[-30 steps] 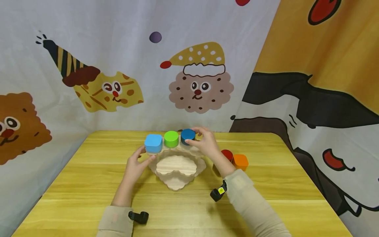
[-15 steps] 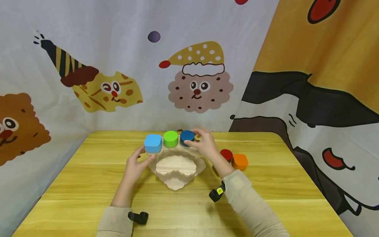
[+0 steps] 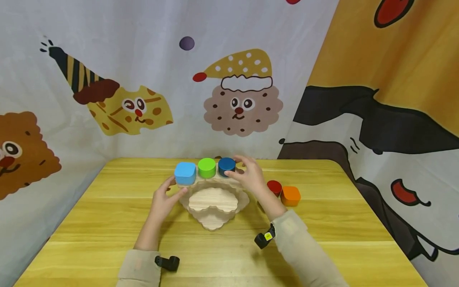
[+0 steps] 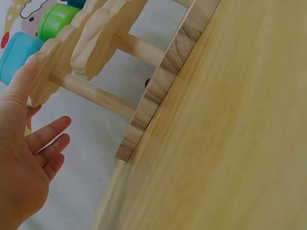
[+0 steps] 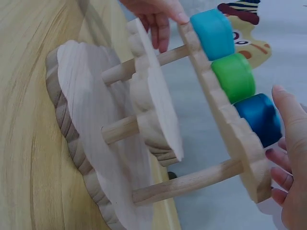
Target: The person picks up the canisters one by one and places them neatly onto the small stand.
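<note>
My right hand (image 3: pixel 251 175) loosens, fingers spreading slightly wider round dark blue block (image 3: pixel 227 166), level with green block (image 3: pixel 206 168) on wooden stand (image 3: pixel 213 199) (looks seated to me). Left hand (image 3: pixel 163 201) pinches stand's end. Red block (image 3: pixel 274 187), orange block (image 3: pixel 291 195) remain on worktop (image 3: pixel 208 255).

Person is wearing long beige sleeves (image 3: pixel 139 269). Left wrist camera (image 3: pixel 168 263) is showing black; right wrist camera (image 3: pixel 263 239), also black, is bearing a yellow square (image 3: pixel 268 236).
</note>
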The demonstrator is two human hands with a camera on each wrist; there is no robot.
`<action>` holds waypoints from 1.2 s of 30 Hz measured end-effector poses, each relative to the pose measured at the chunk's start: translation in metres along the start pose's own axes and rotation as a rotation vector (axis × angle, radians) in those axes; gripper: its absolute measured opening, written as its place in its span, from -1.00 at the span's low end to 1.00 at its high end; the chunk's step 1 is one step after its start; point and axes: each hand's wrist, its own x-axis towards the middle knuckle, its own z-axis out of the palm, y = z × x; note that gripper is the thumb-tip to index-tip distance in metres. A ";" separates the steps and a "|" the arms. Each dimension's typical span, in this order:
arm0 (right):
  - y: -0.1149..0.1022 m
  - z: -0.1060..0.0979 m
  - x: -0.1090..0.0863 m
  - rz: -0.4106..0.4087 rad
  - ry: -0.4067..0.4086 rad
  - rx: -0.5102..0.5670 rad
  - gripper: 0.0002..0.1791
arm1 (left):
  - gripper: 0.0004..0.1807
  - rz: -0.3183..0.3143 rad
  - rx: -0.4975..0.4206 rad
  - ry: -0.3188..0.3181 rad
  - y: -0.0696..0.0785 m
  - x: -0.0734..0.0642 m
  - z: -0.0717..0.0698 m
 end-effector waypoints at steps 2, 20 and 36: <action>-0.002 -0.005 -0.005 -0.007 0.021 -0.001 -0.31 | -0.32 -0.003 0.000 -0.001 0.000 0.000 0.000; 0.017 -0.032 -0.056 -0.161 0.199 -0.089 -0.37 | -0.33 0.011 0.004 0.005 0.000 0.000 0.000; 0.047 -0.044 -0.088 -0.023 0.165 -0.088 -0.33 | -0.33 0.007 0.001 0.002 0.000 0.000 0.000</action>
